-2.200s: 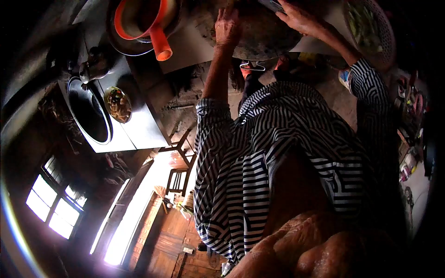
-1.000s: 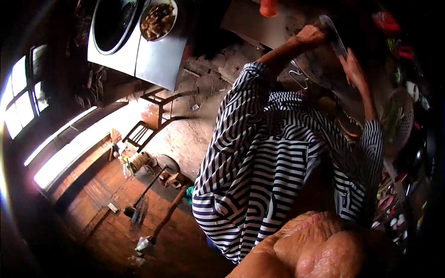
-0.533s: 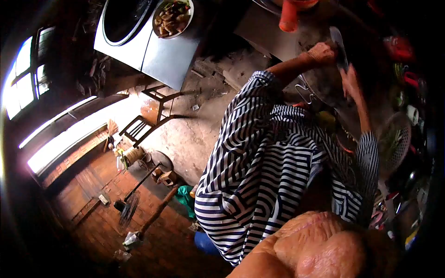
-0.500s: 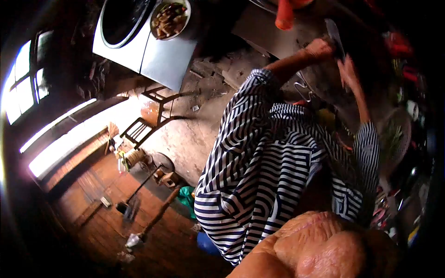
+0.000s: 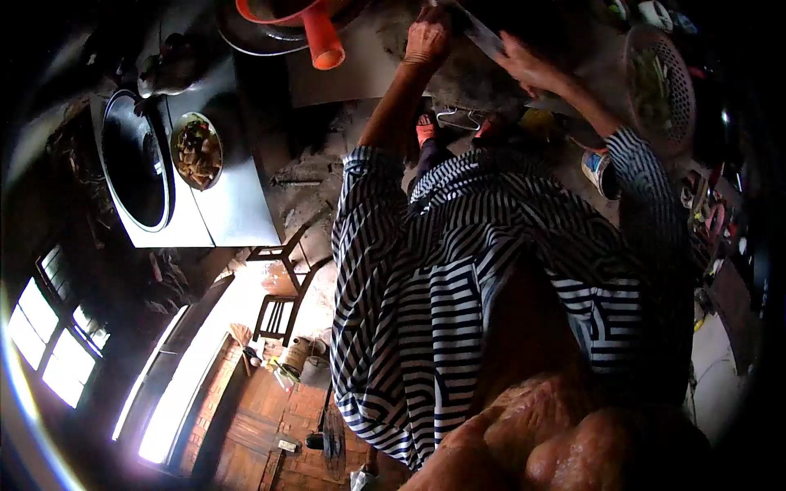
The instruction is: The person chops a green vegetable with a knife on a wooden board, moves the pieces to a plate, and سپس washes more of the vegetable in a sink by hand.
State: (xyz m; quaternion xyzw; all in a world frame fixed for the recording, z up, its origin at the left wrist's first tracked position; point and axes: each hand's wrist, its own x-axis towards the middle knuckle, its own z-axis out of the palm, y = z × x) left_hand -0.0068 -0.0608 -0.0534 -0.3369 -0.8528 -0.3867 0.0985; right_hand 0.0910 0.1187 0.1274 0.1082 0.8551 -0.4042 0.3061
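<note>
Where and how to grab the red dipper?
I'd take the red dipper by its thick, round handle, coming from the wearer's side, fingers wrapped across its length. The handle points that way and reaches past the rim of the dark pan, so it looks easiest to get at. The bowl is partly out of frame.

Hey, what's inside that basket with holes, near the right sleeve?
The perforated basket holds a pile of long green vegetables. They cover the floor beneath them, so whatever lies under there can't be seen.
</note>
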